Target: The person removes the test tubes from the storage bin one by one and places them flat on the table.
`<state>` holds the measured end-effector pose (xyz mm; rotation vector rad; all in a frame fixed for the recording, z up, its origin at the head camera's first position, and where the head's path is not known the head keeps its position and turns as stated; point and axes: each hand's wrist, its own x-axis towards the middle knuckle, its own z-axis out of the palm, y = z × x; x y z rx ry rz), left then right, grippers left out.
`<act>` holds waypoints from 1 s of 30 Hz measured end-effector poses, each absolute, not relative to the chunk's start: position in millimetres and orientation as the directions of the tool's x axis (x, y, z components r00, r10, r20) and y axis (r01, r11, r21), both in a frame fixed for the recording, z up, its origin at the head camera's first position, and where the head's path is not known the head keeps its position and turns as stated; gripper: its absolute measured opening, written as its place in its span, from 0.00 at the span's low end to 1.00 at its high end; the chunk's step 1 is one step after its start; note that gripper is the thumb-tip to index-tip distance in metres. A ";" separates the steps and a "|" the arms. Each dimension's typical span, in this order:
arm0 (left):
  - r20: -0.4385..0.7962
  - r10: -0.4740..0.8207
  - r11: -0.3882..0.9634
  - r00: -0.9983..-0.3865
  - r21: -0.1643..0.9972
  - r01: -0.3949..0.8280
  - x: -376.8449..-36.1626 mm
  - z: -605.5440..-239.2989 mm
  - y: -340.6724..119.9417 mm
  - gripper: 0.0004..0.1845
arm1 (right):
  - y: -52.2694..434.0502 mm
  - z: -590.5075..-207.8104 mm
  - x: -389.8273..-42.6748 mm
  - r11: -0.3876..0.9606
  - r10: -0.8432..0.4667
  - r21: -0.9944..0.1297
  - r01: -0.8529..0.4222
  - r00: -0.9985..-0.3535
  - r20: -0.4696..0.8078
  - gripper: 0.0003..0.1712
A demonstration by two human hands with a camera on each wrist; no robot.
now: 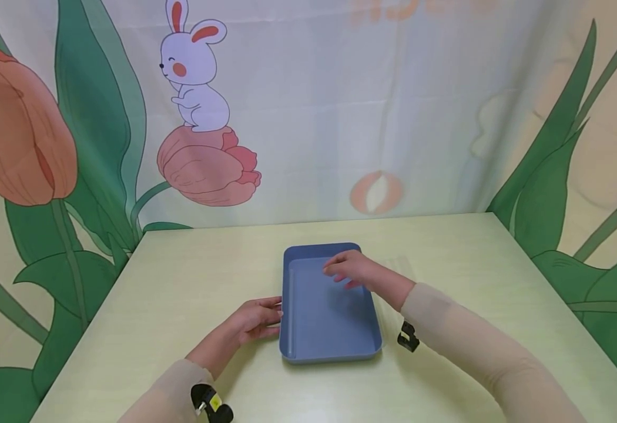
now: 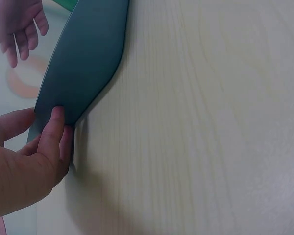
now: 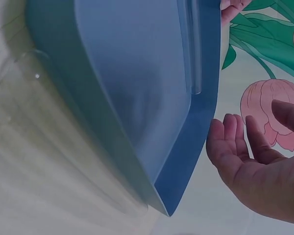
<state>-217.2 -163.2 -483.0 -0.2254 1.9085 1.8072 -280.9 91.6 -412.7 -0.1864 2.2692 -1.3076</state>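
Observation:
A blue rectangular tray (image 1: 329, 323) lies on the table. Along its left inner side runs a slim clear rod or tube (image 3: 195, 54). The left hand (image 1: 258, 320) rests against the tray's left side, its fingers (image 2: 53, 129) touching the outer wall. Above the far half of the tray hovers the right hand (image 1: 353, 269), its fingers loosely bent and nothing between them. In the right wrist view the palm of that hand (image 3: 255, 166) shows, apart from the tray. Clear, long see-through pieces (image 3: 63, 142) lie beside the tray's right side; their kind cannot be told.
The pale wood-grain table (image 1: 192, 270) extends around the tray. A printed curtain (image 1: 308, 117) with a rabbit and tulips hangs behind the table's far edge and at both sides. Black camera mounts (image 1: 213, 404) sit on both wrists.

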 end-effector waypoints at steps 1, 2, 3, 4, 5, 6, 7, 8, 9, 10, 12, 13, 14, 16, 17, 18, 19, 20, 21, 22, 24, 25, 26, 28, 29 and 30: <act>-0.460 0.209 0.104 -0.863 0.888 -0.448 -217.2 -482.5 -163.0 0.33 | 90.1 -413.0 -281.1 0.532 -0.364 -0.837 0.132 -0.856 -0.367 0.25; -0.460 0.209 0.105 -0.863 0.888 -0.448 -217.3 -482.2 -162.9 0.33 | 88.9 -413.3 -281.2 0.536 -0.367 -0.833 0.133 -0.852 -0.372 0.25; -0.461 0.211 0.107 -0.862 0.888 -0.448 -217.3 -481.4 -162.7 0.33 | 87.7 -413.7 -281.4 0.542 -0.371 -0.830 0.133 -0.848 -0.378 0.25; -0.460 0.211 0.107 -0.862 0.888 -0.448 -217.3 -481.1 -162.6 0.33 | 86.6 -414.0 -281.4 0.547 -0.374 -0.827 0.132 -0.845 -0.382 0.25; -0.460 0.209 0.104 -0.863 0.888 -0.448 -217.1 -480.6 -162.5 0.32 | 85.5 -414.2 -281.4 0.551 -0.376 -0.824 0.134 -0.841 -0.388 0.25; -0.458 0.213 0.103 -0.863 0.889 -0.446 -217.1 -480.5 -162.7 0.33 | 84.4 -414.3 -281.3 0.553 -0.378 -0.822 0.136 -0.838 -0.393 0.25; -0.457 0.213 0.101 -0.864 0.890 -0.446 -217.1 -480.4 -162.7 0.33 | 83.3 -414.6 -281.5 0.553 -0.379 -0.821 0.140 -0.835 -0.398 0.25; -0.454 0.218 0.102 -0.864 0.891 -0.443 -217.1 -480.3 -162.8 0.33 | 82.3 -414.4 -281.3 0.555 -0.382 -0.820 0.141 -0.832 -0.402 0.25; -0.454 0.217 0.101 -0.864 0.891 -0.442 -216.9 -480.3 -162.8 0.33 | 81.1 -414.2 -281.4 0.556 -0.385 -0.819 0.143 -0.829 -0.406 0.25; -0.452 0.218 0.100 -0.865 0.892 -0.441 -216.8 -480.7 -163.0 0.33 | 80.1 -414.1 -281.5 0.555 -0.388 -0.819 0.146 -0.825 -0.410 0.26; -0.451 0.217 0.100 -0.865 0.892 -0.440 -216.7 -481.1 -163.1 0.33 | 78.0 -413.7 -281.6 0.549 -0.395 -0.821 0.154 -0.819 -0.417 0.26; -0.453 0.214 0.100 -0.866 0.891 -0.442 -216.5 -481.4 -163.1 0.33 | 77.0 -413.8 -281.8 0.548 -0.399 -0.822 0.155 -0.815 -0.420 0.26; -0.455 0.210 0.101 -0.865 0.890 -0.444 -216.3 -481.6 -163.0 0.32 | 76.1 -413.9 -281.9 0.547 -0.401 -0.822 0.160 -0.812 -0.425 0.26; -0.460 0.206 0.102 -0.864 0.888 -0.448 -216.2 -482.1 -163.2 0.32 | 74.2 -414.5 -282.3 0.545 -0.401 -0.821 0.172 -0.806 -0.435 0.25; -0.462 0.202 0.101 -0.863 0.887 -0.451 -216.2 -482.2 -163.2 0.32 | 73.1 -414.7 -282.5 0.546 -0.401 -0.819 0.176 -0.803 -0.440 0.25; -0.465 0.200 0.102 -0.862 0.885 -0.454 -216.3 -482.4 -163.3 0.32 | 71.9 -415.0 -282.9 0.549 -0.401 -0.817 0.179 -0.801 -0.445 0.25; -0.466 0.197 0.101 -0.863 0.885 -0.455 -216.4 -482.4 -163.4 0.31 | 70.7 -415.3 -283.3 0.550 -0.399 -0.815 0.182 -0.800 -0.448 0.25; -0.465 0.199 0.102 -0.862 0.885 -0.454 -216.5 -482.3 -163.3 0.32 | 69.4 -415.5 -283.7 0.551 -0.395 -0.813 0.188 -0.800 -0.452 0.25; -0.465 0.200 0.101 -0.862 0.885 -0.454 -216.6 -482.2 -163.3 0.32 | 68.2 -416.0 -284.2 0.552 -0.394 -0.812 0.191 -0.798 -0.456 0.24; -0.465 0.201 0.099 -0.862 0.885 -0.454 -216.9 -482.3 -163.3 0.32 | 66.8 -416.3 -284.8 0.552 -0.391 -0.810 0.197 -0.797 -0.460 0.24; -0.465 0.201 0.096 -0.862 0.885 -0.455 -217.3 -482.1 -163.2 0.32 | 64.0 -417.1 -286.0 0.551 -0.388 -0.808 0.207 -0.795 -0.467 0.24; -0.467 0.200 0.094 -0.861 0.884 -0.457 -217.5 -482.1 -163.3 0.31 | 62.5 -417.7 -286.8 0.550 -0.385 -0.807 0.214 -0.793 -0.473 0.24; -0.469 0.200 0.092 -0.860 0.883 -0.460 -217.8 -482.3 -163.3 0.31 | 61.1 -418.2 -287.2 0.548 -0.385 -0.807 0.223 -0.789 -0.479 0.24; -0.472 0.196 0.090 -0.859 0.881 -0.464 -218.0 -482.9 -163.5 0.31 | 57.9 -418.8 -288.4 0.536 -0.386 -0.808 0.244 -0.780 -0.492 0.24; -0.473 0.194 0.090 -0.859 0.881 -0.465 -218.1 -483.2 -163.6 0.31 | 56.5 -419.3 -289.0 0.530 -0.388 -0.809 0.254 -0.776 -0.498 0.24; -0.473 0.192 0.089 -0.860 0.881 -0.464 -218.2 -483.5 -163.6 0.31 | 55.1 -419.7 -289.7 0.520 -0.391 -0.811 0.267 -0.770 -0.504 0.24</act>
